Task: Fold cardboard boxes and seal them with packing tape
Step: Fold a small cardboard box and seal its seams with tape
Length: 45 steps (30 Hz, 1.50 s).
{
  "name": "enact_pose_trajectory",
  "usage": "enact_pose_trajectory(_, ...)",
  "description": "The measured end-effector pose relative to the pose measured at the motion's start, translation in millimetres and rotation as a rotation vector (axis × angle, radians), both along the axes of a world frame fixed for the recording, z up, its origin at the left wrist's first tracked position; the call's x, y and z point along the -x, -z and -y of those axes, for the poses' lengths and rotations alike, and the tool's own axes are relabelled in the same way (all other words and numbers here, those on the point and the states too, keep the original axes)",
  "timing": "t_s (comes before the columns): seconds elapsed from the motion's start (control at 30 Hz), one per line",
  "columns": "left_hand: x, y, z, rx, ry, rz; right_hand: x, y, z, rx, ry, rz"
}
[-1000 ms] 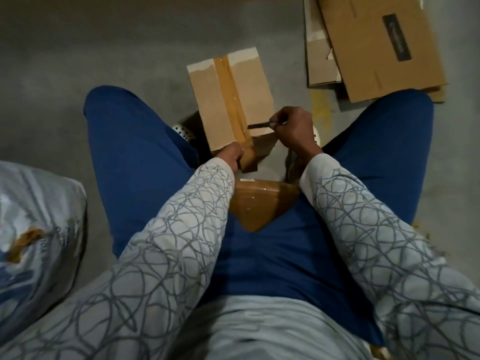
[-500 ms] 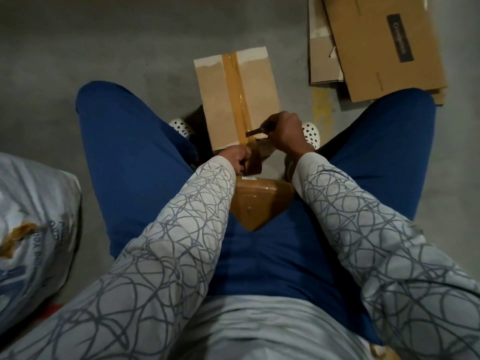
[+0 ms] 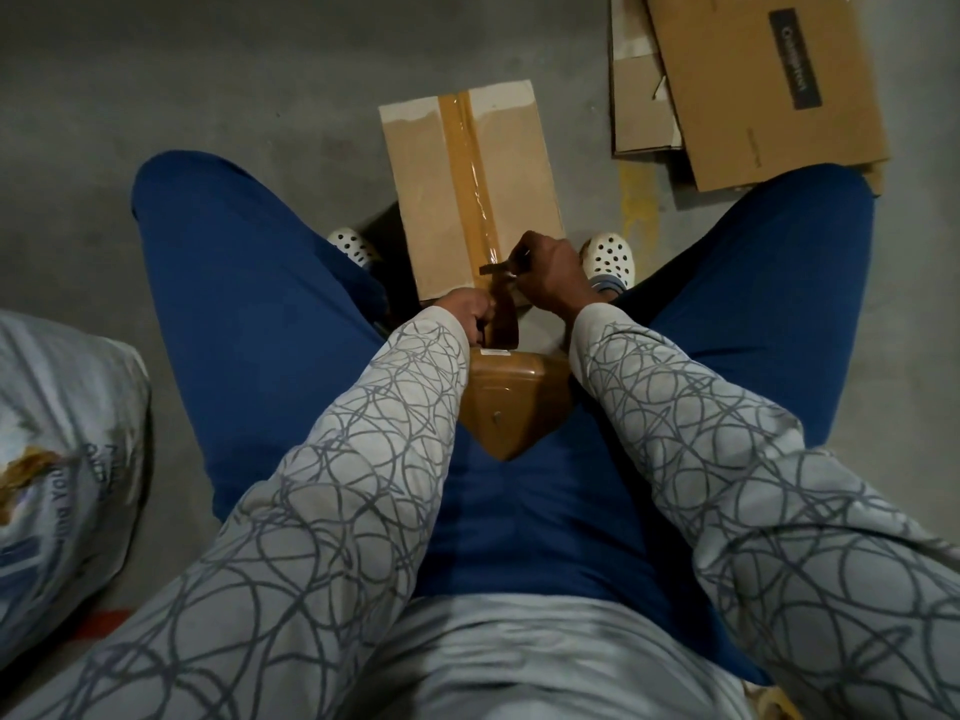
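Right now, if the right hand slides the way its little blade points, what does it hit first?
Probably the brown tape strip on the cardboard box, just at the blade tip; the right hand points leftward across it. Depth is unclear.

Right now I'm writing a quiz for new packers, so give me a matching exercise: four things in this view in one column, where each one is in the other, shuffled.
Things:
1 box
2 flat cardboard
3 blade
4 tape end

Places:
a on the floor, upper right
b in the left hand
c between the shoes
d in the right hand

Pairs: 1-c, 2-a, 3-d, 4-b
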<state>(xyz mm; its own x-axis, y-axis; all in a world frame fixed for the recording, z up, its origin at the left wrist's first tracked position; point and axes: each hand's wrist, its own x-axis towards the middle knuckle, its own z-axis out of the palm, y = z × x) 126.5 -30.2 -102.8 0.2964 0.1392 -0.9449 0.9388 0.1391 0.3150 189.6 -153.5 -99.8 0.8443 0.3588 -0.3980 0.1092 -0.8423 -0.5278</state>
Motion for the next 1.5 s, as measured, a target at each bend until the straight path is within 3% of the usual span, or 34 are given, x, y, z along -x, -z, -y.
enact_pose_trajectory(0.13, -1, 5, 1, 0.047, -0.022, 0.019, 2, 8, -5, -0.08, -0.05, -0.079)
enact_pose_trajectory(0.37, -4, 16, 0, -0.041, 0.083, 0.012, -3, 21, 6, 0.038, -0.392, -0.029)
enact_pose_trajectory(0.5, -7, 14, 5, -0.045, 0.122, 0.01, 3, 23, 9, 0.036, -0.28, -0.06)
enact_pose_trajectory(0.6, -17, 23, 3, 0.034, -0.041, 0.064, 5, 35, 4, -0.12, -0.127, -0.094)
enact_pose_trajectory(0.73, -35, 28, -10, 0.036, -0.129, 0.201, -12, 44, -1, -0.272, -0.089, -0.09)
enact_pose_trajectory(0.9, -72, 48, -37, -0.163, -0.004, 0.334, -50, 57, -13, -0.332, -0.146, -0.047)
enact_pose_trajectory(1.2, -112, 58, -54, -0.272, 0.037, 0.367, -99, 75, -29, -0.181, -0.249, 0.135)
enact_pose_trajectory(1.37, -99, 62, -47, -0.349, 0.01, 0.438, -101, 70, -32, -0.129, -0.21, 0.13)
enact_pose_trajectory(1.5, -89, 62, -47, -0.348, 0.016, 0.376, -104, 67, -37, -0.069, -0.23, 0.107)
